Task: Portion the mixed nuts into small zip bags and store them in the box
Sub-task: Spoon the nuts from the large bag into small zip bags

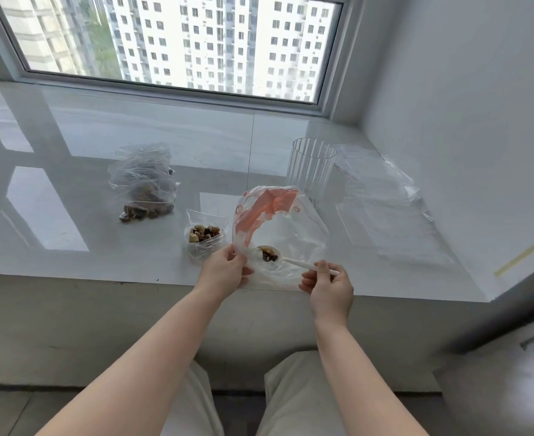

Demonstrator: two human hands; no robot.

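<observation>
One spoonful of mixed nuts (268, 253) sits on the white plastic spoon (294, 262) pinched in my right hand (330, 286). My left hand (224, 270) grips the rim of the clear, orange-printed bag (278, 228).

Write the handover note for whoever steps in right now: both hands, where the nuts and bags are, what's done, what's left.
Left hand pinches the edge of the large clear bag with orange print.
Right hand holds the white plastic spoon, loaded with nuts, inside that bag.
Small clear zip bag, partly filled and open, stands left of the large bag.
Pile of filled clear bags lies further left; ribbed clear container behind; flat empty bags at right.
Done: several portions.
Left: finish filling, seal, store all.
</observation>
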